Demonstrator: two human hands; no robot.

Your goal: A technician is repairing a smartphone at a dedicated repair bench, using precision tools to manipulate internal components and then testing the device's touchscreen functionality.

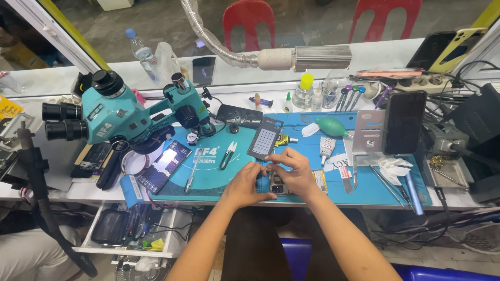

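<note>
Two hands are meeting over an opened phone (279, 186) lying at the front edge of the surface, on the blue work mat (219, 177). The left hand (244, 184) is pinching its left side with curled fingers, seemingly to steady it, while the right hand (294, 169) is pressing closed fingertips onto its top. A teal microscope (125, 112) is standing near the back left corner, with tweezers (227, 155) lying between it and the hands.

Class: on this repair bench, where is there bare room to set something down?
Bare mat lies between the tweezers, the snips and the left hand. Right of the right hand, tubes and tools crowd the mat; the back edge is packed with bottles.
</note>
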